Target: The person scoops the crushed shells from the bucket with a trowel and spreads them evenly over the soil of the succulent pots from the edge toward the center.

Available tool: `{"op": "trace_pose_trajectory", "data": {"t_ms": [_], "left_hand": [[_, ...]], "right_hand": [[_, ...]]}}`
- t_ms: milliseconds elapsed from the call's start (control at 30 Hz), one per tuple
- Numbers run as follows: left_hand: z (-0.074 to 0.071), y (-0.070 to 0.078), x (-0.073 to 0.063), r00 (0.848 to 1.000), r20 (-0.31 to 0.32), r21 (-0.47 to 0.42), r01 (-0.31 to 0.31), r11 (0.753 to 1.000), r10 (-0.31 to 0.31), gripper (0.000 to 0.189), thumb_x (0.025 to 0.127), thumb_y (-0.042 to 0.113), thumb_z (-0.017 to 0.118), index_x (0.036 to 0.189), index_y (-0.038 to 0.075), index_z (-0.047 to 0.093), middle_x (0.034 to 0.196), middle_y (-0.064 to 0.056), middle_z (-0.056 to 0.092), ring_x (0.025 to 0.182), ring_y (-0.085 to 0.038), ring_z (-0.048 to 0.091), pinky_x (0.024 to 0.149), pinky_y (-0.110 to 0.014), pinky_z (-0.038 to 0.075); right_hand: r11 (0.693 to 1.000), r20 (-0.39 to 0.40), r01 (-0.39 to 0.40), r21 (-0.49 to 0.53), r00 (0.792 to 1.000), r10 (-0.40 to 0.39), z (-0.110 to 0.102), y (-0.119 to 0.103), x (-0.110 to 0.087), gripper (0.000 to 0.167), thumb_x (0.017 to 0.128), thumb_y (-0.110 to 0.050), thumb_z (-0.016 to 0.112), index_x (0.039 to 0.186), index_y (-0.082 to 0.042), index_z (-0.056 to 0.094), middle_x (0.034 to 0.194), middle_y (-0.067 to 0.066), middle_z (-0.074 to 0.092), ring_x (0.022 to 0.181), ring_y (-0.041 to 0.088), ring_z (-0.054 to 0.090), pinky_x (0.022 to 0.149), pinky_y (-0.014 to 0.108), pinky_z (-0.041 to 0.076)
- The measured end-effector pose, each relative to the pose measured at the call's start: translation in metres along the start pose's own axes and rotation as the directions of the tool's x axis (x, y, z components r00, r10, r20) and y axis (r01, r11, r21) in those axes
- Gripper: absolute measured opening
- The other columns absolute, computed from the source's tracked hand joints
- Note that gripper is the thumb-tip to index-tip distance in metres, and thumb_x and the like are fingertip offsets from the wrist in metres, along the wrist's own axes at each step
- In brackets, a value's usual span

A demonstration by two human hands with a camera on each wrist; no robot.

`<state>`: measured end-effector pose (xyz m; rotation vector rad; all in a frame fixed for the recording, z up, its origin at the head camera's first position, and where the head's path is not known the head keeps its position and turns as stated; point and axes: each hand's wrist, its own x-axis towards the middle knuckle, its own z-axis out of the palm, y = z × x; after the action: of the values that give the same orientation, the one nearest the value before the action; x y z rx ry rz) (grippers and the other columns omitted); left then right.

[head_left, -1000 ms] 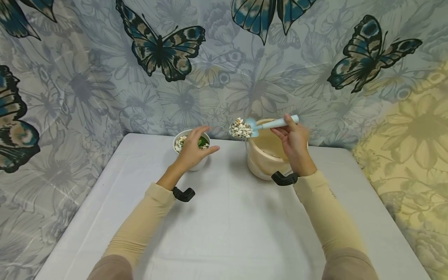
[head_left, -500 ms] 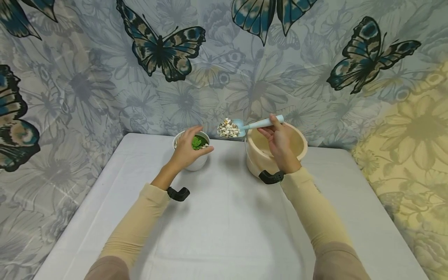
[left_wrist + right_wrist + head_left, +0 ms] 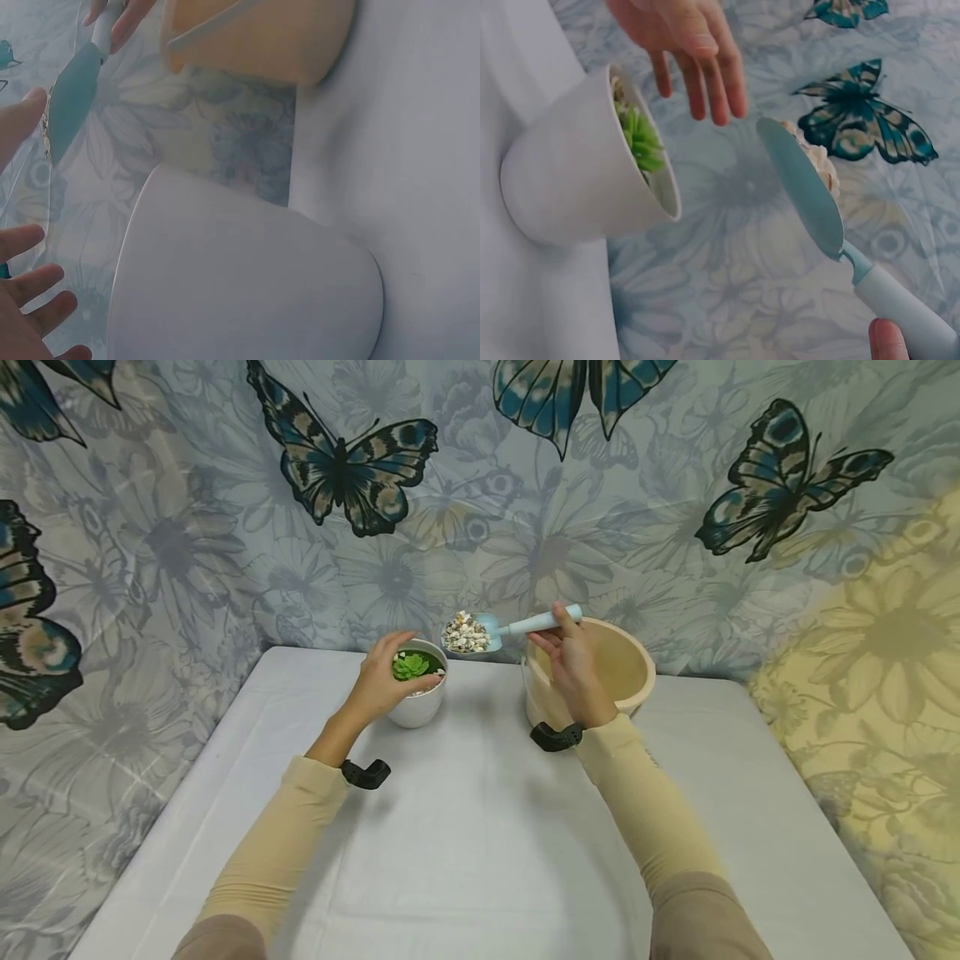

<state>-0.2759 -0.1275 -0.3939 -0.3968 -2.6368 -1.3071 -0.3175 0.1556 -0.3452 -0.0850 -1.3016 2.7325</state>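
My right hand [image 3: 572, 672] grips the pale handle of a light blue trowel [image 3: 806, 191], held in the air. Its blade bears a heap of small white and tan pebbles [image 3: 467, 633]. Left of the blade stands a white pot [image 3: 577, 169] with a green succulent [image 3: 411, 666] and some pebbles inside. My left hand [image 3: 377, 679] hovers over the pot's near left side, fingers spread and holding nothing. In the right wrist view the left hand hangs above the pot's rim, apart from it. The trowel's tip is close to the pot's right rim in the head view.
A cream bucket [image 3: 643, 693] with a thin handle stands behind my right hand. White cloth covers the table [image 3: 480, 843]. A butterfly-printed fabric [image 3: 405, 568] hangs right behind the table's far edge.
My right hand has carried the loaded trowel left, from above the bucket toward the pot. The left hand has shifted left and a little nearer, uncovering more of the succulent.
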Motion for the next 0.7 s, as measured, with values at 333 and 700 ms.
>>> {"op": "trace_pose_trajectory", "data": {"t_ms": [333, 700], "left_hand": [[-0.011, -0.011, 0.001, 1.000, 0.016, 0.030, 0.021, 0.999, -0.021, 0.090, 0.079, 0.053, 0.076, 0.151, 0.017, 0.033, 0.158, -0.013, 0.026, 0.147, -0.038, 0.023, 0.114, -0.069, 0.015], [-0.022, -0.023, 0.002, 0.997, 0.030, -0.022, 0.074, 0.997, -0.073, 0.095, 0.078, 0.055, 0.076, 0.153, 0.020, 0.029, 0.161, -0.010, 0.020, 0.148, -0.039, 0.019, 0.113, -0.069, 0.019]], "right_hand": [[0.999, -0.040, 0.000, 0.032, 0.999, 0.001, 0.017, 0.015, 0.003, 0.011, 0.096, -0.011, 0.061, 0.090, -0.003, 0.057, 0.067, 0.008, 0.068, 0.061, 0.019, 0.071, 0.063, 0.032, 0.061], [1.000, -0.034, -0.014, -0.019, 0.999, 0.013, 0.030, 0.032, 0.004, 0.011, 0.097, -0.013, 0.060, 0.089, -0.005, 0.057, 0.068, 0.007, 0.068, 0.063, 0.018, 0.071, 0.066, 0.031, 0.061]]}}
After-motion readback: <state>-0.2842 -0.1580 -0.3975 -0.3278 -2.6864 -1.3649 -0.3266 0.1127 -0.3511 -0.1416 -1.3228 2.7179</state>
